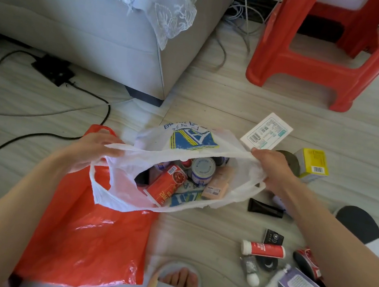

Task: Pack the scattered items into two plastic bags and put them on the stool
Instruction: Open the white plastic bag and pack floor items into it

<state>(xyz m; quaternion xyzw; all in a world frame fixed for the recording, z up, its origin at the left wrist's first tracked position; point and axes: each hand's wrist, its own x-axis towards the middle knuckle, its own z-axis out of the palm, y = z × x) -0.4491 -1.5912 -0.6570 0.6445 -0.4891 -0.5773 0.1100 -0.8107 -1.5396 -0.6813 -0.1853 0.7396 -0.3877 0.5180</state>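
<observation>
Head view: two hands stretch one white plastic bag (180,166) open over the floor. Left hand (93,152) pinches its left rim; right hand (269,168) grips the right handle. Inside lie one red box (166,185), one round tin (203,170) and one peach packet (218,183). One red bag (89,233) lies flat beneath, and one red stool (317,47) stands beyond.
</observation>
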